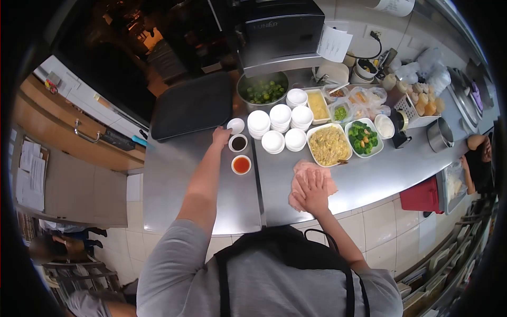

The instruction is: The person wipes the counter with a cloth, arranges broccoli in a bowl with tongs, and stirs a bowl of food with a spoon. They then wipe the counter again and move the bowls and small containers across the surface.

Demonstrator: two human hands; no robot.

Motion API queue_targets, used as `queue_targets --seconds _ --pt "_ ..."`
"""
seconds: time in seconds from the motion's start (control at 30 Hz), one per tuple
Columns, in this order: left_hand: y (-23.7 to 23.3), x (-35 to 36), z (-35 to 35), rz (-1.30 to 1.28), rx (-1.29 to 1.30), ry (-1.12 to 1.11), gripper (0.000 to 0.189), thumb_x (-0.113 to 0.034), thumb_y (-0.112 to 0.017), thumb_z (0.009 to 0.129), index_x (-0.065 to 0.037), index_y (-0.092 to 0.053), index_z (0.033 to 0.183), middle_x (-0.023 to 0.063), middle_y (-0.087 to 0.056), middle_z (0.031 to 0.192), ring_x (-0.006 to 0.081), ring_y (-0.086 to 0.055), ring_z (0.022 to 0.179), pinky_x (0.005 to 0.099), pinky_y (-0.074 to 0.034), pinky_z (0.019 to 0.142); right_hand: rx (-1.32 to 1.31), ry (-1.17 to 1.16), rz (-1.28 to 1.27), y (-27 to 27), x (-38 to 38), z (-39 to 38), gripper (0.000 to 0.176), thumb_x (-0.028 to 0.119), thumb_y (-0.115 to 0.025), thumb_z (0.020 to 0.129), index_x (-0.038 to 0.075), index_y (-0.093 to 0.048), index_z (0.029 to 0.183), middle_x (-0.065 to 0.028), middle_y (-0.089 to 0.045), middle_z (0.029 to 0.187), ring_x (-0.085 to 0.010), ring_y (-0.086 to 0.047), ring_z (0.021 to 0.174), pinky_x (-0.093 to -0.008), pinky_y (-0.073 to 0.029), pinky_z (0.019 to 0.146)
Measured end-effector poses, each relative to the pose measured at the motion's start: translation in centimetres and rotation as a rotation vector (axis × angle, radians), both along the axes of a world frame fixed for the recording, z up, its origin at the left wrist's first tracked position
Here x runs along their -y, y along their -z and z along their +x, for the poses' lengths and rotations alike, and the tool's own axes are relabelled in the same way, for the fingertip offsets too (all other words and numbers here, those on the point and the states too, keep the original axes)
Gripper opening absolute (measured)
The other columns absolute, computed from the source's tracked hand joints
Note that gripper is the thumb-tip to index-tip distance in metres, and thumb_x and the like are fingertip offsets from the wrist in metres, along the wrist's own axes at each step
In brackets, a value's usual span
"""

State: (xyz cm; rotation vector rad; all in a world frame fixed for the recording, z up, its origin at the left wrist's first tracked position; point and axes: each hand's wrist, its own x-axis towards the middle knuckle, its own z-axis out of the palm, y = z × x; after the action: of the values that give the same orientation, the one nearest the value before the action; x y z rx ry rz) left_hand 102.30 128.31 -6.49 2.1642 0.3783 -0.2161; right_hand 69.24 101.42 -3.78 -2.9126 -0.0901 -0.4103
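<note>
At the rim of a small empty white bowl [236, 126] is my left hand [222, 136], its fingers closed on the bowl's left edge. Just below stand a bowl of dark sauce [238, 143] and a bowl of red-orange sauce [241, 165]. My right hand [312, 191] lies flat with spread fingers on a pink cloth [298, 182] on the steel counter [280, 195]. Several stacks of white bowls [273, 141] stand between my hands. Beyond the cloth are a dish of yellowish shredded food [329, 145] and a dish of broccoli [363, 138].
A black tray [194, 105] lies at the back left, beside a metal pot of greens [265, 91]. Bottles in a white basket [420, 113] and a steel pot [440, 134] stand to the right. Other people show at the right edge and lower left.
</note>
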Motion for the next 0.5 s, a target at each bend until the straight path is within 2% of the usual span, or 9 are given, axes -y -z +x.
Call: queue_targets --seconds 0.1,0.13,0.17,0.23,0.3,0.37,0.43,0.47,0.5 --pt "1.8 0.6 2.8 0.096 0.005 -0.019 0.034 -0.021 -0.064 0.071 -0.003 -0.058 0.100 0.0104 -0.062 0.084 0.0175 -0.061 0.066 0.0323 -0.053 0.056 -0.014 0.021 0.006 -0.2 0.0 1.0 0.057 0.046 -0.051 0.078 0.018 -0.042 0.126 -0.0179 -0.033 0.133 -0.0406 -0.026 0.124 -0.0549 -0.017 0.099" --pt "2.5 0.3 3.9 0.230 0.042 0.074 0.030 -0.018 -0.062 0.070 -0.004 -0.061 0.096 0.0127 -0.063 0.083 0.0224 -0.063 0.068 0.0355 -0.053 0.060 -0.016 0.026 0.004 -0.1 0.0 1.4 0.057 0.046 -0.051 0.078 0.018 -0.042 0.126 -0.0179 -0.033 0.133 -0.0406 -0.026 0.124 -0.0549 -0.017 0.099" --pt "3.2 0.1 4.8 0.228 0.036 0.077 0.030 -0.018 -0.062 0.070 -0.004 -0.061 0.096 0.0127 -0.063 0.083 0.0224 -0.063 0.068 0.0355 -0.053 0.060 -0.017 0.029 0.008 0.0 0.0 1.5 0.057 0.046 -0.052 0.077 0.018 -0.042 0.126 -0.0177 -0.033 0.133 -0.0405 -0.026 0.123 -0.0548 -0.018 0.099" --pt "3.0 -0.4 5.1 0.556 0.188 0.151 0.025 -0.017 -0.047 0.075 -0.003 -0.065 0.085 0.0171 -0.063 0.086 0.0323 -0.062 0.077 0.0361 -0.051 0.072 -0.035 0.028 0.018 0.2 0.1 1.3 0.058 0.046 -0.052 0.077 0.018 -0.042 0.126 -0.0175 -0.033 0.132 -0.0404 -0.026 0.123 -0.0547 -0.018 0.098" --pt "3.2 -2.1 6.5 0.845 0.252 0.193 0.026 -0.015 -0.047 0.072 -0.004 -0.065 0.087 0.0168 -0.063 0.082 0.0333 -0.062 0.076 0.0378 -0.051 0.071 -0.054 0.025 0.037 0.3 0.1 1.6 0.056 0.045 -0.051 0.078 0.018 -0.043 0.126 -0.0179 -0.031 0.133 -0.0415 -0.023 0.124 -0.0566 -0.016 0.098" --pt "-2.8 -2.4 3.8 0.532 0.356 0.152 0.024 -0.010 -0.050 0.068 -0.002 -0.065 0.085 0.0182 -0.063 0.074 0.0309 -0.063 0.069 0.0364 -0.052 0.067 -0.073 0.020 0.056 0.4 0.1 1.7 0.057 0.045 -0.051 0.078 0.018 -0.042 0.127 -0.0177 -0.031 0.134 -0.0412 -0.023 0.124 -0.0569 -0.016 0.098" --pt "-7.7 -2.7 0.8 0.246 0.270 0.131 0.021 -0.004 -0.053 0.066 0.001 -0.064 0.082 0.0170 -0.063 0.066 0.0258 -0.064 0.064 0.0329 -0.053 0.060 -0.077 0.016 0.066 0.4 0.1 2.1 0.057 0.045 -0.051 0.078 0.018 -0.041 0.127 -0.0175 -0.031 0.134 -0.0409 -0.024 0.124 -0.0572 -0.016 0.098" --pt "-8.9 -2.7 -0.8 0.199 0.252 0.184 0.019 0.000 -0.054 0.064 0.003 -0.063 0.081 0.0137 -0.063 0.066 0.0211 -0.064 0.061 0.0299 -0.053 0.054 -0.067 0.017 0.049 0.4 0.0 2.3 0.058 0.045 -0.051 0.078 0.018 -0.040 0.128 -0.0176 -0.030 0.134 -0.0410 -0.023 0.124 -0.0575 -0.015 0.098" --pt "-9.9 -2.4 -2.6 0.133 0.187 0.280 0.019 0.001 -0.054 0.065 0.003 -0.063 0.082 0.0131 -0.063 0.068 0.0209 -0.064 0.061 0.0304 -0.053 0.053 -0.054 0.017 0.033 0.5 -0.1 2.6 0.058 0.045 -0.051 0.078 0.018 -0.039 0.129 -0.0178 -0.030 0.134 -0.0411 -0.023 0.124 -0.0578 -0.014 0.098"
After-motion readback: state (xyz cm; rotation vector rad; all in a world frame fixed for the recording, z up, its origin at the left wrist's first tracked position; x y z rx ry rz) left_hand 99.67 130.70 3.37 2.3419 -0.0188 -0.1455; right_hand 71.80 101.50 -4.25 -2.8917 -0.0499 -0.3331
